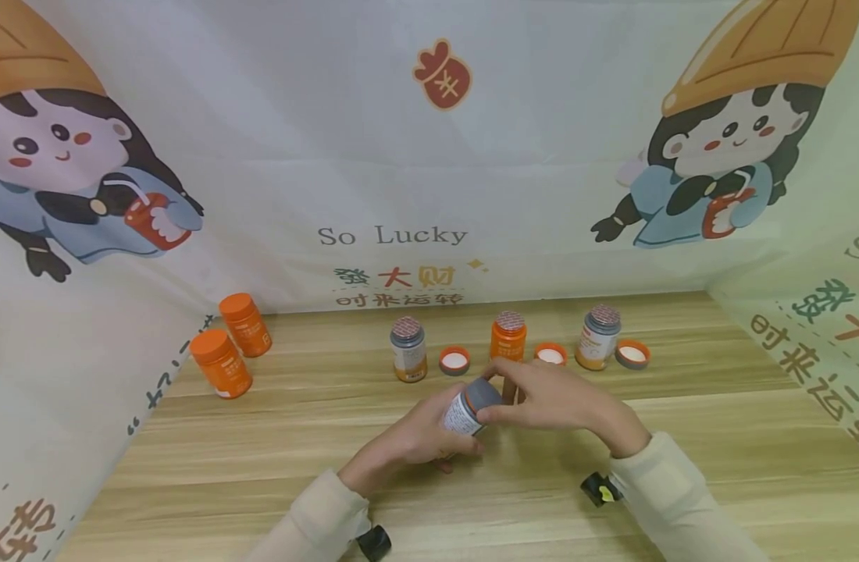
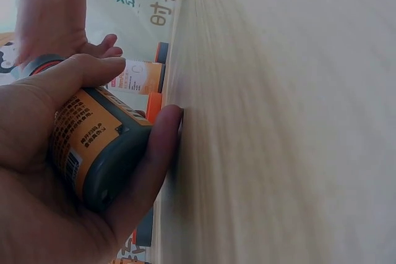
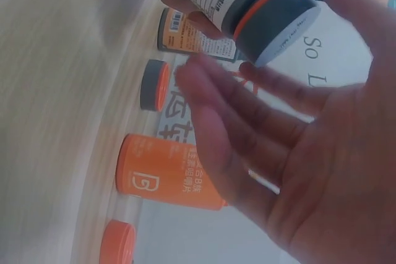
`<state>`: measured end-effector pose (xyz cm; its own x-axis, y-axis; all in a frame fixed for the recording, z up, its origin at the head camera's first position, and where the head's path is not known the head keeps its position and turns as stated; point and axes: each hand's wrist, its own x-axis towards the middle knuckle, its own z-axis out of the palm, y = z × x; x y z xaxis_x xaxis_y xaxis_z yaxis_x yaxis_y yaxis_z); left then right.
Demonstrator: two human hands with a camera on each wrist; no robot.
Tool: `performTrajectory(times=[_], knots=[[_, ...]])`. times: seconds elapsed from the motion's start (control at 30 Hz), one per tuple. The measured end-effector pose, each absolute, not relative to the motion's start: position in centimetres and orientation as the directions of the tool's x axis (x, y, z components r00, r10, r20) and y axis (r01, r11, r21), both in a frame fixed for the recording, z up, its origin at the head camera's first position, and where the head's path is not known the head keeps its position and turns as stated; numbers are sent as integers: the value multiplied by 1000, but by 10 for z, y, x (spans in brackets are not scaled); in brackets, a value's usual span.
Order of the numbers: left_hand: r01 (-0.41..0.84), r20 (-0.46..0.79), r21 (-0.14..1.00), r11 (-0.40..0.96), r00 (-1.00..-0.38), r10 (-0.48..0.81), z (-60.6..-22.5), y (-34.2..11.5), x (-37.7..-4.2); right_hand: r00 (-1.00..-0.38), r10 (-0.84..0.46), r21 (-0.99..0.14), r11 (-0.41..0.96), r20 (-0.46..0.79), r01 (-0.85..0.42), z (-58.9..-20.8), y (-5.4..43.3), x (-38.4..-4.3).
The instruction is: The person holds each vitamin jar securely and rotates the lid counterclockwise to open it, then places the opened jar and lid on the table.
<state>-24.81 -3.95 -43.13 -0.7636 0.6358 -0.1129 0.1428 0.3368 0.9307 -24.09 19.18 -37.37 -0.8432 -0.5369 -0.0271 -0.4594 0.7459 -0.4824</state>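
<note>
My left hand (image 1: 429,429) grips a grey supplement bottle (image 2: 93,134), its fingers wrapped round the body and its thumb across the label. The bottle is tilted, with its grey cap (image 3: 278,23) turned toward my right hand (image 1: 549,394). An orange band shows at the base of that cap. In the right wrist view the right hand's fingers are spread and loosely bent around the cap, thumb on one side and forefinger tip at the other, not closed on it. Behind the hands stands an uncapped orange bottle (image 1: 508,343) with a foil seal on its mouth.
Two orange bottles with caps on, a nearer one (image 1: 222,367) and a farther one (image 1: 245,324), stand at the left. Uncapped grey bottles (image 1: 408,351) (image 1: 598,339) stand along the back. Upturned caps (image 1: 454,361) (image 1: 550,355) (image 1: 633,355) lie beside the uncapped bottles. A printed curtain (image 1: 317,156) hangs behind the wooden table (image 1: 261,468).
</note>
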Motion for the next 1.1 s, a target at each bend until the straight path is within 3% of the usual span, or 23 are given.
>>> performTrajectory(times=[0.27,0.67,1.1], knots=[[140,-114,931,336,-765,634,-431,-39,-248,-871,-491,-470,775,-27,-423,-375,190,-240],[138,-117,931,339,-765,634,-430,-40,-247,-809,-588,-488,708,-9,-510,-371,193,-241],[137,-113,933,334,-767,632,-431,-40,-248,-851,-524,-484,753,-34,-445,-375,189,-241]])
